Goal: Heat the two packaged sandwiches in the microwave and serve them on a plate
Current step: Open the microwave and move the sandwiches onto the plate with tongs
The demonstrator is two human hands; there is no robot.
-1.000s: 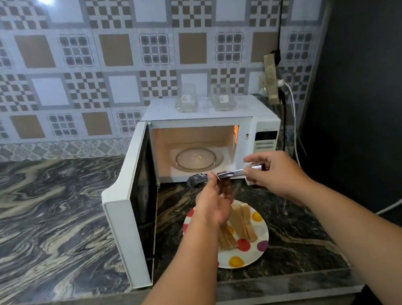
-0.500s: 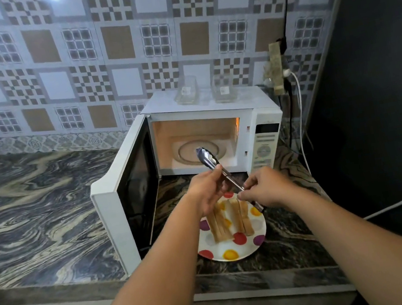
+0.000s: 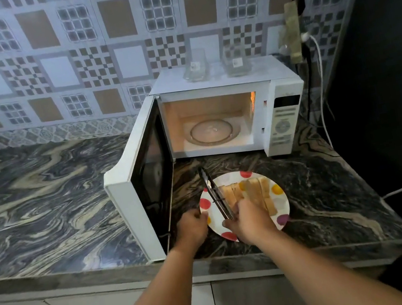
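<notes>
Right hand (image 3: 249,220) is curled around the handle end of the metal tongs (image 3: 215,197); the tongs are laid across the left part of the plate, tips pointing far-left, presumably being set down now that the transfer is done. Left hand (image 3: 192,227) is held at the near-left rim of the spotted plate (image 3: 282,205), fingers curled at the edge; a grip on the rim cannot be confirmed. It is probably steadying the plate. The two sandwiches (image 3: 252,193) lie side by side on the plate, unwrapped. The plate rests on a dark marbled counter (image 3: 43,205), just in front of the microwave (image 3: 221,119). The door (image 3: 144,188) is swung open leftward; the lit cavity shows only the turntable (image 3: 211,132). Two clear containers (image 3: 215,64) stand on top. A patterned tile wall (image 3: 97,49) lies behind.
</notes>
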